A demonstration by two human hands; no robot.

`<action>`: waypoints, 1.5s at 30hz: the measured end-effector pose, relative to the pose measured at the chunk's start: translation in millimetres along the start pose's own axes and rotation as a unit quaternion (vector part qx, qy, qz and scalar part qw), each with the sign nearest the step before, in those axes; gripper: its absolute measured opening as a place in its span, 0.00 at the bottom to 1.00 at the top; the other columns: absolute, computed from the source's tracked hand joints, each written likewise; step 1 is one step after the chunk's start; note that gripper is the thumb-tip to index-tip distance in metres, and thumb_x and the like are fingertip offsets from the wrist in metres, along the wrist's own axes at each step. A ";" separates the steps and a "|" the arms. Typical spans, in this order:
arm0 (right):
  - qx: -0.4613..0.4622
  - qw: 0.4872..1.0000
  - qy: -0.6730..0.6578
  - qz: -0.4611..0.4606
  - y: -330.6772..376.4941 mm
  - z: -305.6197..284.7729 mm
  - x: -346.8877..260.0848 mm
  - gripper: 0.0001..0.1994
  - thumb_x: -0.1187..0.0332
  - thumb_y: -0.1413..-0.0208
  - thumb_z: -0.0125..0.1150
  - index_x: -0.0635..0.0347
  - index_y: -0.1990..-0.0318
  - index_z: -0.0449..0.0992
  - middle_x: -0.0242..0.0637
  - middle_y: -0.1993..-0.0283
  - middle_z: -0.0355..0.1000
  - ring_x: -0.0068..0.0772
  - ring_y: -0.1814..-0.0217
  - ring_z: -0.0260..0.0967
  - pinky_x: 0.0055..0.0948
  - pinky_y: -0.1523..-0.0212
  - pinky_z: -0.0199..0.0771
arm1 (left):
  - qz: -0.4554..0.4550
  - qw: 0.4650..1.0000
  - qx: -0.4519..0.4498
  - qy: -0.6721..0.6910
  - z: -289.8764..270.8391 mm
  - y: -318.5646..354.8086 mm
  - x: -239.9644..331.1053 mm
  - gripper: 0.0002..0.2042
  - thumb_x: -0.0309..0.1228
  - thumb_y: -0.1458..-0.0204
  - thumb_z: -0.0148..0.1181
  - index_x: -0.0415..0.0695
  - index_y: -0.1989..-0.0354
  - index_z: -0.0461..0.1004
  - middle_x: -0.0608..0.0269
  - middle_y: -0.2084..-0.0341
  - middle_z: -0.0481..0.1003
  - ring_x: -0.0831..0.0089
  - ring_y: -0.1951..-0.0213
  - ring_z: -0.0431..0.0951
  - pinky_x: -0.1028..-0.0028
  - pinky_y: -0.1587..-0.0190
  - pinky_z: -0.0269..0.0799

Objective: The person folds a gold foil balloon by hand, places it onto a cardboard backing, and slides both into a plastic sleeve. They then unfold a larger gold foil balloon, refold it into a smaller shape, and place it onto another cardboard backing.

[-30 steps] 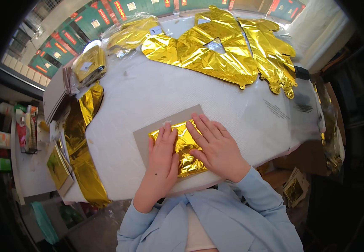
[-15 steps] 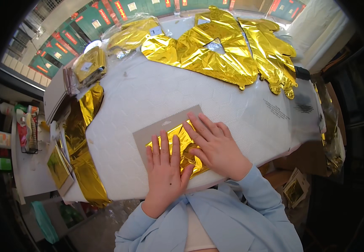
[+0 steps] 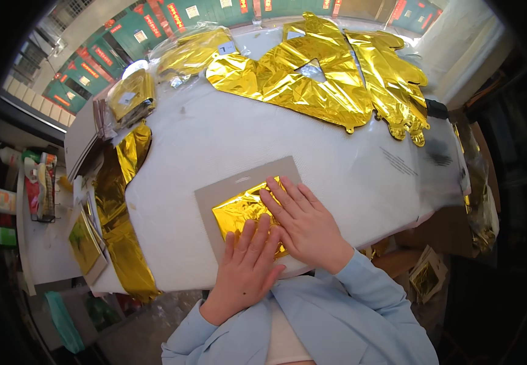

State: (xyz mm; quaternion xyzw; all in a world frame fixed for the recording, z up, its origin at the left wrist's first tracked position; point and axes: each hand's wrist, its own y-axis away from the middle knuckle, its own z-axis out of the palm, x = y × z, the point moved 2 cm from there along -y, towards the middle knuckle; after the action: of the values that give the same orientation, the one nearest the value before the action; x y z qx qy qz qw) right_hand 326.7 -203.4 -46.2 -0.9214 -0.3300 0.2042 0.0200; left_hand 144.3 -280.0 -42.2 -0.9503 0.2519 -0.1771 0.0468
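A folded gold foil balloon (image 3: 239,212) lies flat on a grey card (image 3: 207,199) with a hanging slot near its far edge. My left hand (image 3: 248,264) rests over the near part of the foil, fingers stretched out. Flat across the right side of the foil lies my right hand (image 3: 303,222), its fingers pointing away from me. The fingertips of the left hand come close to the right thumb. Both palms press downward and hide part of the foil and the card's near edge.
Unfolded gold foil balloons (image 3: 318,79) spread across the far side of the white padded table (image 3: 172,146). Bagged foil (image 3: 193,52) sits at the far left, near stacked grey cards (image 3: 84,137). A long gold foil strip (image 3: 123,237) hangs over the left edge. Clear plastic bags (image 3: 391,170) lie right.
My left hand has slid toward me and to the right, uncovering the left part of the foil. The right hand has shifted slightly left and nearer. The card has moved a little.
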 end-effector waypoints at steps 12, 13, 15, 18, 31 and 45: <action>0.003 0.998 -0.042 0.048 16.3 -4.1 -15.2 0.33 0.58 0.31 0.56 0.57 0.22 0.60 0.47 0.17 0.52 0.49 0.15 0.48 0.47 0.20 0.50 | -0.074 0.994 -0.077 0.012 -18.5 13.2 -16.3 0.42 0.48 0.38 0.63 0.39 0.21 0.54 0.43 0.20 0.48 0.43 0.19 0.46 0.32 0.25 0.38; 0.004 0.998 -0.032 0.046 16.5 -3.6 -16.1 0.33 0.57 0.31 0.57 0.56 0.22 0.60 0.47 0.17 0.52 0.49 0.15 0.48 0.47 0.21 0.50 | -0.074 0.994 -0.078 0.013 -20.0 14.1 -15.8 0.42 0.48 0.38 0.63 0.39 0.21 0.54 0.43 0.20 0.48 0.43 0.19 0.46 0.32 0.25 0.38; 0.005 0.999 -0.023 0.043 16.7 -2.6 -18.2 0.34 0.57 0.31 0.57 0.55 0.21 0.60 0.48 0.17 0.52 0.50 0.15 0.47 0.47 0.21 0.51 | -0.080 0.991 -0.105 0.004 -21.0 17.1 -15.4 0.42 0.50 0.37 0.60 0.38 0.21 0.54 0.43 0.20 0.48 0.46 0.19 0.45 0.35 0.24 0.37; 0.011 0.999 -0.006 0.053 16.2 -2.9 -20.1 0.33 0.57 0.31 0.57 0.55 0.21 0.60 0.49 0.17 0.52 0.50 0.15 0.48 0.46 0.21 0.51 | -0.078 0.991 -0.110 -0.006 -17.1 20.6 -18.1 0.41 0.52 0.36 0.57 0.39 0.21 0.54 0.44 0.19 0.48 0.48 0.19 0.45 0.39 0.22 0.35; 0.089 0.987 -0.131 0.027 15.1 -33.7 2.6 0.28 0.75 0.33 0.55 0.66 0.26 0.65 0.53 0.23 0.62 0.59 0.18 0.54 0.47 0.22 0.56 | -0.073 0.992 -0.099 -0.011 -15.3 21.4 -16.4 0.39 0.48 0.35 0.54 0.37 0.21 0.54 0.43 0.20 0.48 0.47 0.18 0.44 0.45 0.21 0.33; -0.234 0.953 -0.186 0.035 -118.7 -21.1 9.4 0.26 0.44 0.36 0.63 0.63 0.58 0.83 0.49 0.64 0.81 0.53 0.58 0.80 0.46 0.56 0.79 | -0.072 0.992 -0.099 -0.036 -15.2 20.5 -13.9 0.38 0.47 0.33 0.50 0.37 0.20 0.52 0.46 0.19 0.49 0.51 0.18 0.44 0.43 0.21 0.32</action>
State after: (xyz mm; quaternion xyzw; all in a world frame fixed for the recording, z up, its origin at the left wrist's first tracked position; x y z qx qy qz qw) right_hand 270.3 -102.8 -10.0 -0.8569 -0.3338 0.2895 -0.2656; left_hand 118.1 -291.0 -36.0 -0.9718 0.1969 -0.1195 -0.0514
